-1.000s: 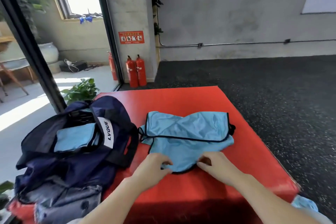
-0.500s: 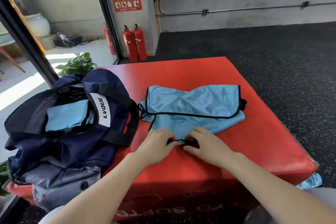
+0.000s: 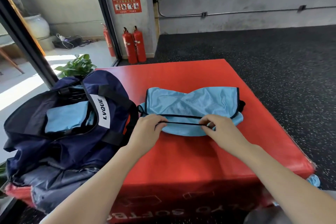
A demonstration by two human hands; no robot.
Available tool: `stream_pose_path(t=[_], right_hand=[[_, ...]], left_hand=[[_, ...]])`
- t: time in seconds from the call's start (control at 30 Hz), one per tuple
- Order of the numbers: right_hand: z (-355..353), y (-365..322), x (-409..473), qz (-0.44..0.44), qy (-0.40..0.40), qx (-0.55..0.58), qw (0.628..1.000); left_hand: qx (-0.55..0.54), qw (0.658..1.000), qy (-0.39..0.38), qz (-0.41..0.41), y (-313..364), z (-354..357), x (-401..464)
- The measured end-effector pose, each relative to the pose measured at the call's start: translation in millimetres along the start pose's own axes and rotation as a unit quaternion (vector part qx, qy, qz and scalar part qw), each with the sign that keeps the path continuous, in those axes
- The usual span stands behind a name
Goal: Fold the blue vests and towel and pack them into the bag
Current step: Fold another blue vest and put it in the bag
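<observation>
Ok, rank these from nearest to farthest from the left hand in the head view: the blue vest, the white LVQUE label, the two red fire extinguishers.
1. blue vest, gripped by the left hand at its near edge.
2. LVQUE label, on the bag to the left.
3. fire extinguishers, far back against the wall.

Both hands work the blue vest (image 3: 192, 103) on the red block (image 3: 190, 154): left hand (image 3: 145, 129) and right hand (image 3: 218, 129) pinch its black-trimmed near edge taut between them. At nine o'clock, the navy bag (image 3: 54, 142) gapes, blue cloth (image 3: 65, 118) inside.
</observation>
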State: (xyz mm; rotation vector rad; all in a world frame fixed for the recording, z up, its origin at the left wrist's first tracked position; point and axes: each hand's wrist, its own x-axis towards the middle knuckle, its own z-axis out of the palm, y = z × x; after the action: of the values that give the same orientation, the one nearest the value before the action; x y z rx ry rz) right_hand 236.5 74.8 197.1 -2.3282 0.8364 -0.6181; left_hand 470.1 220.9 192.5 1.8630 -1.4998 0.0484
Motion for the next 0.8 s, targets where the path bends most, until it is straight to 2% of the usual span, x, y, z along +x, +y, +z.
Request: stream_pose_path(t=[0.2,0.4,0.6,0.7,0.8], right_hand=[[-46.4,17.7,-6.8,0.027,0.063,0.03,0.997],[-84.7,40.3,-22.8,0.044,0.078,-0.014,0.996],[-98.1,56.8,-42.4,0.074,0.053,-0.025,0.996],[-102.4,63.5,-53.4,0.08,0.042,-0.031,0.995],[-110.9,69.8,-61.6,0.096,0.01,-0.065,0.993]], left_hand=[[-0.003,0.997,0.071,-0.034,-9.5,-21.3,3.5],[-0.013,0.995,0.075,-0.065,-20.0,-38.5,-4.9],[-0.025,0.997,0.022,-0.074,-19.6,-42.5,-23.6],[-0.017,0.996,-0.033,-0.076,-16.5,-39.1,-38.4],[0.017,0.994,-0.102,-0.037,-13.4,-29.8,-54.8]])
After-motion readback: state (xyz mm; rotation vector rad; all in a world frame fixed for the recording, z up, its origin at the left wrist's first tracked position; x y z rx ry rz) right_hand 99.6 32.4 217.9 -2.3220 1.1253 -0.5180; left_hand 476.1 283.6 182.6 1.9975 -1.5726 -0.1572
